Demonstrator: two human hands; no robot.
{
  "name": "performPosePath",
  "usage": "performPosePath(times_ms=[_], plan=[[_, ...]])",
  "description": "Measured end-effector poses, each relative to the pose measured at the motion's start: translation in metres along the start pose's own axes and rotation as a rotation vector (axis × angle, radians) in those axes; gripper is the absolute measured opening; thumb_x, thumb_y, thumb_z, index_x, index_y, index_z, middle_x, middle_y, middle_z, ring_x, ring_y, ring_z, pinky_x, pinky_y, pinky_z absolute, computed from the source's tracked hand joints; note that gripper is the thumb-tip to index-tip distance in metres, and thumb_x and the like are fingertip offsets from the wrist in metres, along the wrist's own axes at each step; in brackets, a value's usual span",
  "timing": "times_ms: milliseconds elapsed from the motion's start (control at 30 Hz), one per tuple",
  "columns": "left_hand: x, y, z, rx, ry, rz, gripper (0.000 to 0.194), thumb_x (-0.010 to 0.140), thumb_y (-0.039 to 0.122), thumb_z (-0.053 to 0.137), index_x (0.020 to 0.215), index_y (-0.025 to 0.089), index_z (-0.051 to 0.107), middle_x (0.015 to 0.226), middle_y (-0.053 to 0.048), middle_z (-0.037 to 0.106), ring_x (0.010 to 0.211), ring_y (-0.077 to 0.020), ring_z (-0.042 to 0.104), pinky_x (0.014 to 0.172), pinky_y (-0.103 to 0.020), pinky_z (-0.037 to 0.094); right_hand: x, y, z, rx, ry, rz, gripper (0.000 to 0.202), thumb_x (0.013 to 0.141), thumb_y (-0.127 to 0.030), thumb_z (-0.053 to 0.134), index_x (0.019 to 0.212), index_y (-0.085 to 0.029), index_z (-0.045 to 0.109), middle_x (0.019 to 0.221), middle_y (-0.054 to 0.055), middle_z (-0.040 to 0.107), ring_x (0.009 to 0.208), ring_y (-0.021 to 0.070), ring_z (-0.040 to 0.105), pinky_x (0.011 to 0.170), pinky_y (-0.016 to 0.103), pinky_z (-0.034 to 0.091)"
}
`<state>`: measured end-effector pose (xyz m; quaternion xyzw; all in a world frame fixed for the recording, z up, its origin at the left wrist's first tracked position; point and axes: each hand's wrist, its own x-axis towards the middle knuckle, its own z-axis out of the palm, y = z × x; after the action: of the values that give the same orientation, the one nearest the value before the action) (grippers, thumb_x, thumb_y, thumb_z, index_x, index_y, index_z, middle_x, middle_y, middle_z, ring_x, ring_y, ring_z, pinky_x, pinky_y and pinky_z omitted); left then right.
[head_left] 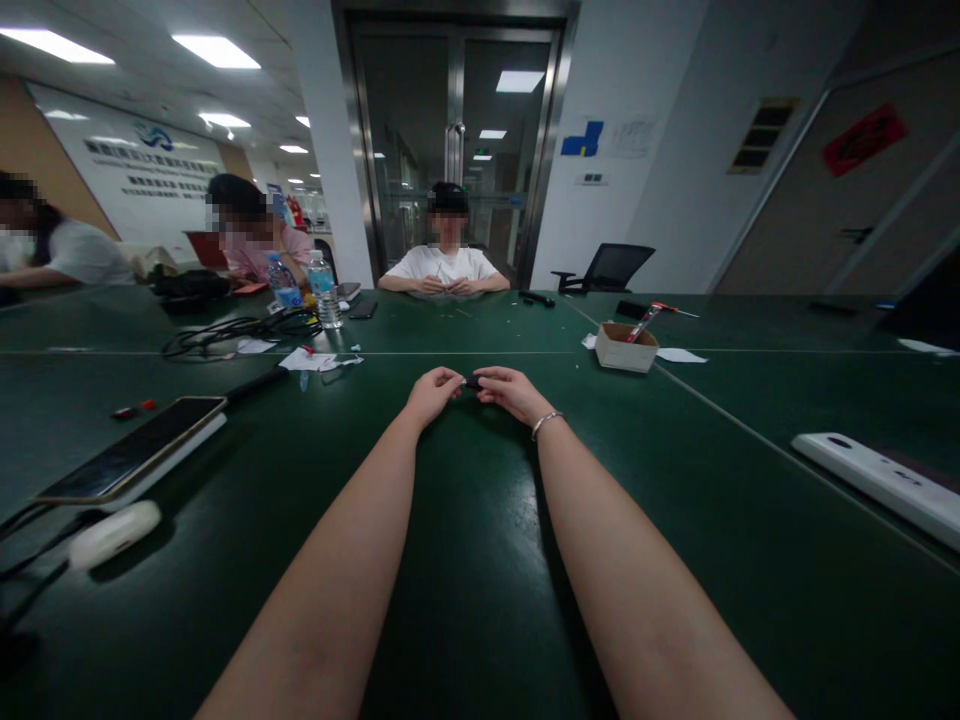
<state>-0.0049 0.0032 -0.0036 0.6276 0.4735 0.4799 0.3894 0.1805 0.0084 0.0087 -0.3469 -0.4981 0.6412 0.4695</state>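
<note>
A small black object [472,382] sits between my two hands, over the middle of the green table [480,520]. My left hand [437,393] pinches its left end, where a small light-coloured tip shows at the fingertips. On the other end, the fingers of my right hand [514,392] are closed round the black part. A silver bracelet [546,425] circles my right wrist. The object is too small to identify.
Phone [135,450] and white plug-like piece [114,535] at left; cables [240,335], bottles [324,290] and papers [311,360] behind. Small box [627,350] and white power strip [877,485] at right. One person [448,265] sits opposite; two more sit at left.
</note>
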Motion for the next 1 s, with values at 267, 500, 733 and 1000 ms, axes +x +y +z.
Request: performPosePath(times_ms=[267, 500, 733, 1000], plan=[[0.0009, 0.0006, 0.0019, -0.039, 0.012, 0.001, 0.022, 0.079, 0.037, 0.058, 0.088, 0.017, 0.063, 0.077, -0.004, 0.065, 0.070, -0.0146, 0.059, 0.068, -0.029, 0.046, 0.0003, 0.0001, 0.0001, -0.025, -0.006, 0.006, 0.019, 0.079, 0.000, 0.065, 0.093, -0.012, 0.068, 0.070, 0.003, 0.070, 0.056, 0.0086, 0.067, 0.057, 0.016, 0.057], [0.0003, 0.0001, 0.0017, 0.026, -0.002, -0.018, 0.023, 0.083, 0.033, 0.052, 0.094, 0.018, 0.065, 0.076, -0.002, 0.064, 0.068, -0.0132, 0.057, 0.065, -0.026, 0.044, 0.0007, 0.0007, 0.0003, -0.041, -0.005, 0.009, 0.019, 0.078, -0.002, 0.066, 0.094, -0.012, 0.069, 0.070, 0.003, 0.070, 0.057, 0.0083, 0.066, 0.058, 0.016, 0.058], [0.0028, -0.0009, 0.0022, 0.020, 0.029, -0.038, 0.028, 0.085, 0.036, 0.047, 0.096, 0.018, 0.065, 0.081, -0.004, 0.065, 0.073, -0.0142, 0.059, 0.066, -0.026, 0.043, 0.0003, 0.0004, 0.0018, -0.046, 0.013, 0.002, 0.019, 0.077, -0.002, 0.068, 0.092, -0.014, 0.069, 0.073, 0.002, 0.069, 0.058, 0.0082, 0.066, 0.059, 0.016, 0.059], [0.0059, -0.0053, 0.0023, 0.064, 0.042, -0.054, 0.032, 0.085, 0.039, 0.047, 0.100, 0.019, 0.066, 0.077, -0.002, 0.065, 0.069, -0.0142, 0.058, 0.065, -0.026, 0.043, 0.0000, 0.0018, 0.0014, -0.052, 0.024, 0.003, 0.021, 0.077, -0.003, 0.069, 0.095, -0.014, 0.069, 0.077, 0.002, 0.069, 0.060, 0.0079, 0.067, 0.059, 0.016, 0.058]])
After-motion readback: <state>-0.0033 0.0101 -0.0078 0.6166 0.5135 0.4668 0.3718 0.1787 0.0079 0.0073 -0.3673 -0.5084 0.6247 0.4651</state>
